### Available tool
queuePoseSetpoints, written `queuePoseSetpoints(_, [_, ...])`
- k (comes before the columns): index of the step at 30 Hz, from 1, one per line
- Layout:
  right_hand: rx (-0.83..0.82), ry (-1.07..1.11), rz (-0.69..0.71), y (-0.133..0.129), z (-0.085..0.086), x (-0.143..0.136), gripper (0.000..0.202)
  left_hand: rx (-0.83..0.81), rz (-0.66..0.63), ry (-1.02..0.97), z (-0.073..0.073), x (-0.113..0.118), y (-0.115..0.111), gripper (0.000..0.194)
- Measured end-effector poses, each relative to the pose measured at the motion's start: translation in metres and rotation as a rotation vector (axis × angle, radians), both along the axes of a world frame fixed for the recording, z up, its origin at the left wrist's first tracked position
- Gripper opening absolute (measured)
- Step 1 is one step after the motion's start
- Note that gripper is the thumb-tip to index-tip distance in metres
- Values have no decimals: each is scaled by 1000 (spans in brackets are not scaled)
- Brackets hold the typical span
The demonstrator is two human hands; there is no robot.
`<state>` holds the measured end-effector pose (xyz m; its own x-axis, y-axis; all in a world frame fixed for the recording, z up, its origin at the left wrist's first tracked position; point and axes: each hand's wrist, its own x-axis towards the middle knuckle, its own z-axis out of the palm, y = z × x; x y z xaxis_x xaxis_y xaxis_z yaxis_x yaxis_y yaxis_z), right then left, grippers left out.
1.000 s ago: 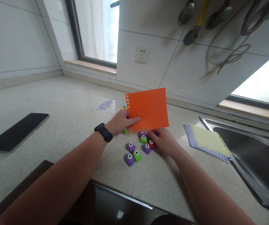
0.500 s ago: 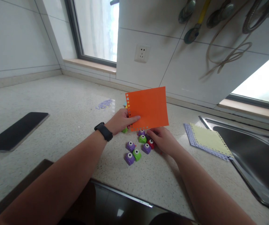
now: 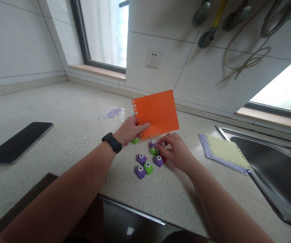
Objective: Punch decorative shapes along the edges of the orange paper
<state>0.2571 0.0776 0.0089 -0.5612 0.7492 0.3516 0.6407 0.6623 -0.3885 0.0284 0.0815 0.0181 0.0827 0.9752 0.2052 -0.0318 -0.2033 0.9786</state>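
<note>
An orange sheet (image 3: 158,113) with small shapes cut along its left and lower edges is pinched by my left hand (image 3: 133,129) at its lower left, thumb on top. My right hand (image 3: 172,147) is just below the sheet, over the small punches, its fingers bent together; whether it grips one is hidden. Several punches lie on the counter: purple ones (image 3: 140,172), green ones (image 3: 148,167) and a red one partly under my right fingers. Another green punch (image 3: 135,140) is beside my left hand.
Purple paper scraps (image 3: 113,113) lie behind my left wrist. A dark flat object (image 3: 18,141) is at the left. Cut-edged yellow and purple sheets (image 3: 227,152) overlap the rim of the sink (image 3: 274,175) at the right.
The orange sheet has shifted slightly left and tilted. My right hand has come away from its lower edge and moved over the punches, covering more of the red one.
</note>
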Motion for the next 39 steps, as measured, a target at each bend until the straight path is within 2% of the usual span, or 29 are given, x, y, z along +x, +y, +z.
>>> queuePoseSetpoints(4, [-8, -71, 51, -3, 0, -6, 18, 19, -10, -3, -4, -1, 3, 16])
queuePoseSetpoints(12, [-32, -142, -76, -2, -2, -8, 21, 27, -12, -22, -8, -2, 5, 26])
queuePoseSetpoints(16, [-46, -82, -80, -5, 1, -10, 15, 16, 21, -34, -6, -3, 3, 26])
queuePoseSetpoints(19, [-233, 148, -138, -3, 4, -7, 16, 8, 22, -29, -7, -3, 2, 28])
queuePoseSetpoints(22, [-483, 571, -260, 2, 9, 3, 24, 8, 39, -71, -8, -2, 1, 30])
queuePoseSetpoints(25, [-570, 965, -258, 6, 17, 15, 33, 22, 77, -139, -8, 1, 0, 34])
queuePoseSetpoints(28, [-451, 1173, -156, 6, 27, 24, 35, 16, 106, -196, -6, 4, -2, 39])
queuePoseSetpoints(31, [-316, 1265, -54, 0, 36, 26, 34, 7, 95, -249, -6, 4, -3, 35])
queuePoseSetpoints(34, [-210, 1299, 2, -9, 42, 22, 39, 3, 85, -302, -6, 3, -4, 32])
queuePoseSetpoints(37, [-110, 1304, 44, -20, 44, 17, 55, 2, 85, -332, -6, 4, -6, 29])
queuePoseSetpoints(39, [-59, 1269, 70, -26, 44, 14, 52, -7, 83, -347, -5, 5, -8, 28])
